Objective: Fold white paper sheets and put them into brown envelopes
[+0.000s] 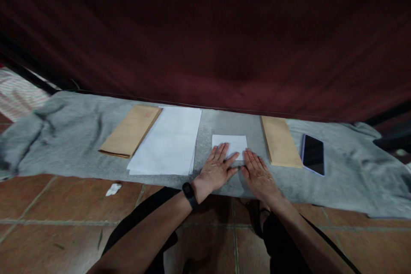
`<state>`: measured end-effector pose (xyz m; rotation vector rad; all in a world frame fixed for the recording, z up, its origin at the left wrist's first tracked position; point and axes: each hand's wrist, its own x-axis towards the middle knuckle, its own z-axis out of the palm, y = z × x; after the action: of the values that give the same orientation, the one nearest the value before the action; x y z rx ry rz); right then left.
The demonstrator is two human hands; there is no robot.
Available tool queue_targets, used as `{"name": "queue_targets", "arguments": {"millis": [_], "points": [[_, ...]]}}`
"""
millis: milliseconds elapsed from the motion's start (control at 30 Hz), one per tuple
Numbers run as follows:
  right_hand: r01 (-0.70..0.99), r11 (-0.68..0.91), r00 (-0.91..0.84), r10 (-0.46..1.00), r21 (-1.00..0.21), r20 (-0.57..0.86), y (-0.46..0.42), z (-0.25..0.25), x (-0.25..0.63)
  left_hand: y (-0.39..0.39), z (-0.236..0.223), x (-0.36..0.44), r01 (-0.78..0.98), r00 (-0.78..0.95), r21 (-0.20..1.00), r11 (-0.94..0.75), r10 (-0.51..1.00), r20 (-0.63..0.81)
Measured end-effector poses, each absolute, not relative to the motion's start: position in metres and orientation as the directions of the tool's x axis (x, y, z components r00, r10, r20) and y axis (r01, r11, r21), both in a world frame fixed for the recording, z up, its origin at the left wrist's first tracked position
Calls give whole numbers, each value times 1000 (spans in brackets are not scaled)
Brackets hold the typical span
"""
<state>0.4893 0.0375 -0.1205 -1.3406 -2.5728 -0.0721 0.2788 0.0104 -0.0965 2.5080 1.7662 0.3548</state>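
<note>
A small folded white sheet of paper (236, 140) lies flat on the grey cloth in front of me. My left hand (219, 165) rests flat on its near left part, fingers stretched out and palm down. At its lower right corner lies my right hand (258, 172), also flat with fingers extended. Between the two hands a strip of the paper shows; its near edge is partly covered. To the left is a stack of larger white sheets (168, 141), beside a pile of brown envelopes (131, 130). More brown envelopes (282, 141) lie to the right.
A phone (313, 154) with a dark screen lies right of the envelopes. The grey cloth (73, 128) covers a narrow bench-like surface. Behind it hangs a dark red curtain (205, 43). A crumpled white scrap (113, 189) is on the tiled floor (73, 209).
</note>
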Motion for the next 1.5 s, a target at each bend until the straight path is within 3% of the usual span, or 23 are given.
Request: {"name": "queue_targets", "arguments": {"millis": [300,467,800,1500], "points": [[855,489,-450,866,-175,219,44,-116,489,10,-92,281,928,314,166,-333,941,127],[790,561,-535,828,-250,167,50,-108,465,12,-93,282,933,312,152,-327,943,114],[843,512,-488,857,-167,163,66,-117,456,18,-97,290,946,294,104,-306,949,115],[885,446,-419,888,-135,187,84,-122,457,58,-98,309,954,233,163,-253,963,134]]}}
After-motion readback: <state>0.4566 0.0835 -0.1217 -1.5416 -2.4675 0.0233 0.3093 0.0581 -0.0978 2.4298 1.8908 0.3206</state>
